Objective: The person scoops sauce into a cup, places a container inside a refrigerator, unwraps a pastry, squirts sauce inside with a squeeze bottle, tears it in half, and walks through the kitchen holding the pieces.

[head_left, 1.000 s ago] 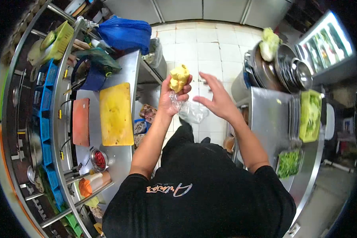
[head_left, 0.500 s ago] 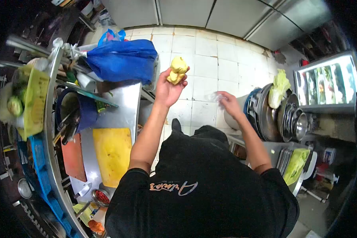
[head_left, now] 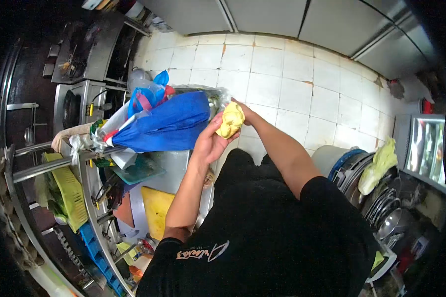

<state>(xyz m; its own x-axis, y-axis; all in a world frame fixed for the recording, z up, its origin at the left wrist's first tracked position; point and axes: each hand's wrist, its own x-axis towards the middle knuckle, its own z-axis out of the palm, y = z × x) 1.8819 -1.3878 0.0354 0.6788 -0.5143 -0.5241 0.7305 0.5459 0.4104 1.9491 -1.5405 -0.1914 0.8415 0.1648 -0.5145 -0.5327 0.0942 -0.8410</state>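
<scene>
My left hand (head_left: 212,143) is closed around a lumpy, pale yellow piece of peeled ginger (head_left: 230,120), palm upward and fingers curled about it. My right hand (head_left: 249,115) reaches in from the right, just behind and beside the ginger. Its fingers are mostly hidden, so I cannot tell whether they grip anything. Clear plastic (head_left: 224,96) shows just beyond both hands, next to the blue bag (head_left: 171,123) that lies at the end of the metal table.
A yellow cutting board (head_left: 156,210) lies on the table at left, near a metal rack rail (head_left: 91,193) and a yellow basket (head_left: 69,193). At right, a leafy cabbage (head_left: 379,168) rests on stacked pans (head_left: 349,178). White floor tiles (head_left: 292,94) stretch ahead.
My view has turned, so the table and bag sit nearer the middle. My right hand, earlier apart at the right with clear plastic film, has come over beside the ginger.
</scene>
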